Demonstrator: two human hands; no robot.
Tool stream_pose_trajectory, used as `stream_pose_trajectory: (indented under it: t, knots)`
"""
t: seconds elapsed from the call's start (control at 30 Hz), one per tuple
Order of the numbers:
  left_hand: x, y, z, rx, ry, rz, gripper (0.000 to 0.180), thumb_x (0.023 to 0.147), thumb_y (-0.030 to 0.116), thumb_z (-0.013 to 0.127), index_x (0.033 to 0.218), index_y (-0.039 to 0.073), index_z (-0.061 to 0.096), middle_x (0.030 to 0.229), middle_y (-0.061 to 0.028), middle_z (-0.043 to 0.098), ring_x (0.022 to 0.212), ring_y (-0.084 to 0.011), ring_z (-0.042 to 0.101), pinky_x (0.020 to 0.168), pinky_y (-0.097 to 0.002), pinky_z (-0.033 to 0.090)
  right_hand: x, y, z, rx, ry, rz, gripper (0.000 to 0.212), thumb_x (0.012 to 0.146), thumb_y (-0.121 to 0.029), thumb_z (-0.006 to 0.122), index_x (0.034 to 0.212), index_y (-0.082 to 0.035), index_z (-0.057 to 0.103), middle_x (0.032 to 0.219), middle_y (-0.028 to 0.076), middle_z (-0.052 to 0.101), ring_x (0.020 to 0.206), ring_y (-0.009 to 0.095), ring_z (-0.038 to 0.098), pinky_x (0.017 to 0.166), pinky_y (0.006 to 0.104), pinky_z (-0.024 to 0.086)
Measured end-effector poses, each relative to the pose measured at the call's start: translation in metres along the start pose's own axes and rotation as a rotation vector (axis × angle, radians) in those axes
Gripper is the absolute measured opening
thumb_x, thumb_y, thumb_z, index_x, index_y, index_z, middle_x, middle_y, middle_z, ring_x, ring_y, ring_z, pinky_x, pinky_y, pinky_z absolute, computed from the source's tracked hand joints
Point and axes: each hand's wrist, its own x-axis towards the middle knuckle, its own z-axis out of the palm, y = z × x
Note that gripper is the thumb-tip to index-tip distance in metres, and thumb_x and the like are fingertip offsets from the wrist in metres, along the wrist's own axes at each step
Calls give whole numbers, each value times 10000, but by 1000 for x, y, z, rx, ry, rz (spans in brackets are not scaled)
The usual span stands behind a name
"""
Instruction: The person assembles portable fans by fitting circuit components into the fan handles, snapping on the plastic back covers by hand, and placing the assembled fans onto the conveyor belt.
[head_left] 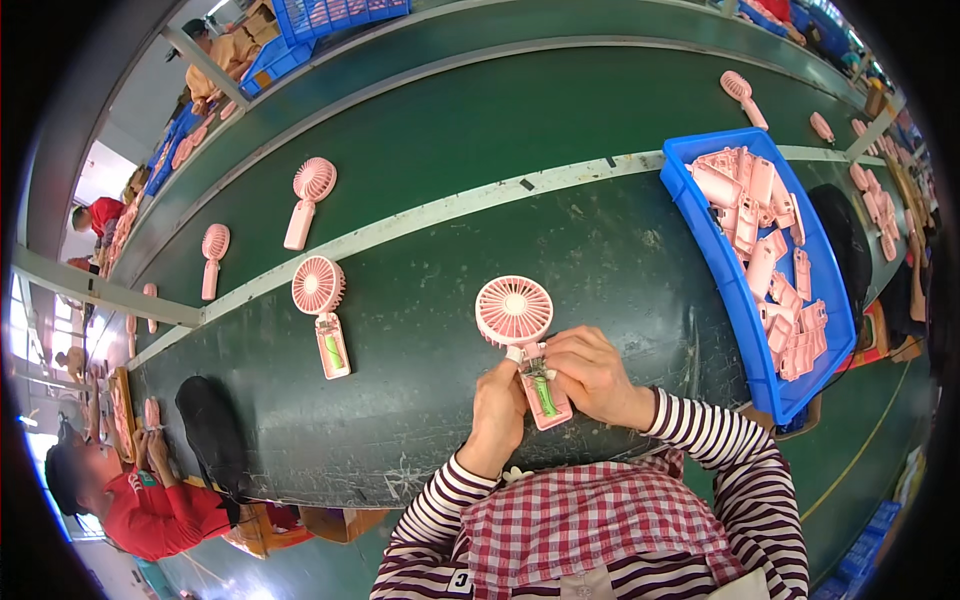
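A pink handheld fan lies in front of me with its round grille pointing away. Its handle is uncovered, showing a green part and small fittings at the neck. My left hand is closed on the neck from the left side. From the right, my right hand pinches at the same neck, its thumb and fingers close together; anything small between them is hidden. Left of my hands, a second pink fan rests on the dark green table with its handle also uncovered and a green part inside.
On the right stands a blue bin heaped with pink plastic handle shells. Beyond a pale rail, more pink fans lie on a green belt. A black object sits at the table's left, near a co-worker in red.
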Motion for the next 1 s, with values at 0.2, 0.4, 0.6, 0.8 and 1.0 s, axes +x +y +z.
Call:
stream_pose_trajectory:
  t: [0.2, 0.4, 0.6, 0.8, 1.0]
  knots:
    - [-8, 18, 3, 32, -23, -102, 318, 918, 171, 357, 1096, -70, 464, 1026, -152, 556, 914, -229, 572, 781, -360, 481, 23, -3, -10, 162, -90, 32, 134, 672, 31, 569, 804, 11, 557, 893, 94, 543, 814, 271, 546, 679, 347, 451]
    - [-13, 27, 4, 12, -67, -188, 335, 944, 190, 307, 1179, -23, 416, 1091, -124, 537, 979, -222, 553, 839, -365, 466, 32, -2, -13, 194, -190, 35, 120, 661, 63, 535, 774, 21, 534, 865, 108, 535, 785, 271, 543, 667, 351, 452]
    - [-14, 29, 2, -20, -105, -214, 323, 947, 194, 313, 1166, -12, 431, 1071, -117, 546, 965, -219, 558, 837, -363, 467, 36, -6, -16, 187, -251, 30, 83, 688, 37, 520, 768, 15, 531, 888, 95, 515, 817, 274, 532, 678, 364, 453]
    - [-12, 27, -4, -77, -112, -201, 315, 943, 205, 343, 1156, -6, 440, 1056, -119, 555, 950, -222, 565, 825, -367, 474, 37, -8, -16, 186, -290, 58, 75, 703, 36, 513, 774, 22, 534, 906, 97, 514, 837, 269, 529, 686, 365, 453]
    - [-9, 24, -7, -70, -130, -200, 325, 937, 212, 328, 1142, -12, 443, 1041, -125, 561, 928, -228, 573, 809, -369, 483, 34, -6, -14, 189, -267, 42, 75, 714, 25, 532, 788, 23, 540, 917, 97, 522, 833, 263, 534, 694, 355, 453]
